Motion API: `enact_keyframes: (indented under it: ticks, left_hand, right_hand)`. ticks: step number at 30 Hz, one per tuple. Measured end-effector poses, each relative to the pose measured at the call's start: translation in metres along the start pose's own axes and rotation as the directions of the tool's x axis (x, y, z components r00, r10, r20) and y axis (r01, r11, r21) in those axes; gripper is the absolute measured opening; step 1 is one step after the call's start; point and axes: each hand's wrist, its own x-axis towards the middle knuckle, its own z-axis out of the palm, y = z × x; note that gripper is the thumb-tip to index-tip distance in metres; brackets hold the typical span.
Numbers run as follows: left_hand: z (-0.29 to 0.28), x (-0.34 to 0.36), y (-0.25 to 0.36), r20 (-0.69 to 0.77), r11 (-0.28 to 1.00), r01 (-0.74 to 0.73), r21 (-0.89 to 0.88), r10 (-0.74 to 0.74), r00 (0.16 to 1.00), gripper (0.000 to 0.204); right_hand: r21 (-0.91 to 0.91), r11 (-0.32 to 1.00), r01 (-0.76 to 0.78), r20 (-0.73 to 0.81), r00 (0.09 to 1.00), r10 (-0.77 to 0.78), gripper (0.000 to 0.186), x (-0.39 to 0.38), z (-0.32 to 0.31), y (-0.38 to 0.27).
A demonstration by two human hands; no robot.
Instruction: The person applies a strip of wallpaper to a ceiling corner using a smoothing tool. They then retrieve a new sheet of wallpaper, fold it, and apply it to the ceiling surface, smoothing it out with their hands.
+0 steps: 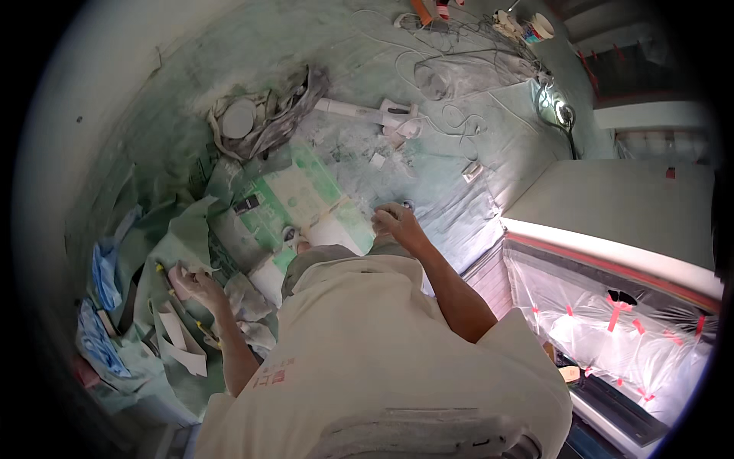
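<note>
My left hand (pixel 202 291) is over a heap of crumpled green sheeting (pixel 187 237) on the left. Its fingers appear closed on the edge of a pinkish flat piece (pixel 180 283), partly hidden by the hand. Beside it lie pale folded strips (pixel 182 340) and a thin tool with yellow ends (pixel 205 332). My right hand (pixel 394 222) hangs in front of my body with its fingers curled, and nothing shows in them. Below, green and white cardboard (pixel 294 187) covers the floor, with a small dark rectangular object (pixel 246 203) on it.
Ahead lie a dusty bag (pixel 279 115) with a round white lid (pixel 238 118), a long white power tool (pixel 359 112) and loose cables (pixel 459 122). A lit lamp (pixel 564 113) stands at the right. Plastic film (pixel 589 306) drapes a counter (pixel 612 199). Blue plastic (pixel 99 336) lies far left.
</note>
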Motion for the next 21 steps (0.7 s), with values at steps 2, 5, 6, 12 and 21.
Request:
enact_keyframes:
  ticks: [2,5,6,12,21]
  left_hand:
    - [0.099,-0.03,0.129,0.184,0.982,0.012,-0.189,0.024,0.983,0.043]
    - [0.224,-0.086,0.222,0.479,0.97,-0.107,-0.219,0.203,0.854,0.024]
    - [0.264,-0.118,0.263,0.54,0.93,-0.141,-0.339,0.315,0.781,0.02]
    - [0.444,-0.309,0.418,0.907,0.919,0.018,-0.393,0.384,0.171,0.022]
    - [0.681,-0.486,0.528,0.897,0.931,-0.041,-0.363,0.337,-0.285,0.028]
  right_hand:
    - [0.054,0.998,0.012,0.009,1.0,-0.012,0.045,0.0,-0.04,-0.008]
    - [0.154,0.988,0.006,0.055,0.998,-0.015,0.055,0.004,-0.114,0.006]
    - [0.225,0.973,0.041,0.057,0.997,-0.056,0.057,0.002,-0.143,0.003]
    - [0.795,0.561,0.232,-0.115,0.965,-0.236,0.067,-0.022,-0.337,-0.009]
    - [0.825,0.121,0.552,-0.553,0.833,-0.03,0.047,-0.026,-0.616,-0.007]
